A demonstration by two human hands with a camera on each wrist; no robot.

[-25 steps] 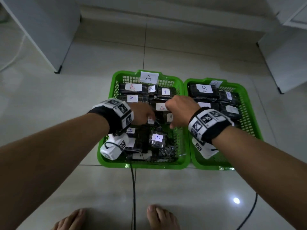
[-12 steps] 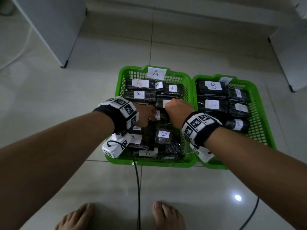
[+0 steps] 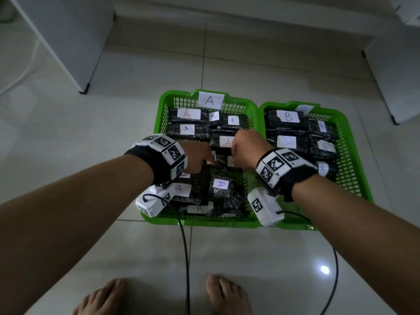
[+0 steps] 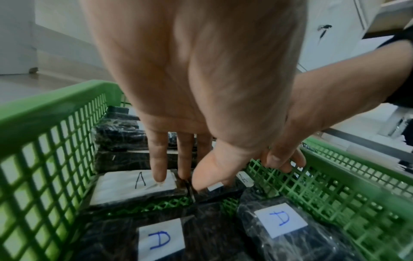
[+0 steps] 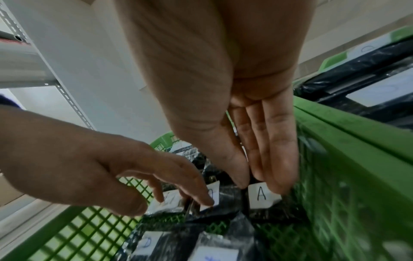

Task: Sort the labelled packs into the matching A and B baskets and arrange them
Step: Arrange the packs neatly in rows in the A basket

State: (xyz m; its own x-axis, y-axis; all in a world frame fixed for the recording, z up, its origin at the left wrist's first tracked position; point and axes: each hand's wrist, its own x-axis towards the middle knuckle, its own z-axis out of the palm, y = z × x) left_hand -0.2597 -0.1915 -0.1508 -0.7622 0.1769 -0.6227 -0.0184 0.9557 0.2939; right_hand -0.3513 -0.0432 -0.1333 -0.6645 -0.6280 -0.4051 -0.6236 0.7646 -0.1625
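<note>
Two green plastic baskets sit side by side, touching, on a pale tiled floor. The left basket point(image 3: 161, 114) carries a paper tag marked A on its far rim; the right basket point(image 3: 354, 169) holds black wrapped packs labelled B point(image 3: 288, 117) along its far and middle rows. The left basket is filled with black packs bearing white A labels.

Both hands reach down into the middle of the left basket, close together. The left hand point(image 4: 201, 74) has straight fingers point(image 4: 159, 159) pressing on a pack with a white A label point(image 4: 134, 185) near the basket's left wall, thumb touching the neighbouring pack. The right hand point(image 5: 223, 70), fingers straight and together, touches a small A-labelled pack point(image 5: 261, 197) beside the basket's right wall. Neither hand grips anything.
</note>
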